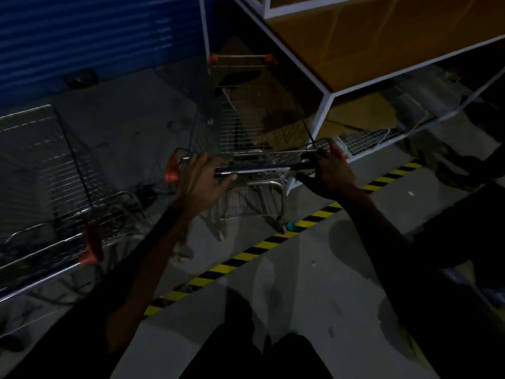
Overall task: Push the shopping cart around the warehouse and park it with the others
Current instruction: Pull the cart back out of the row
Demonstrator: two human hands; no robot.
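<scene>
Wire mesh is catching the dim light as I am holding the shopping cart [246, 127] by its handle bar [262, 168]. My left hand [203, 177] is curling its fingers round the bar, my right hand [329, 173] likewise. Left of this cart, another parked cart [49, 187] is standing; a yellow-black floor stripe [246, 255] is running behind its wheels.
</scene>
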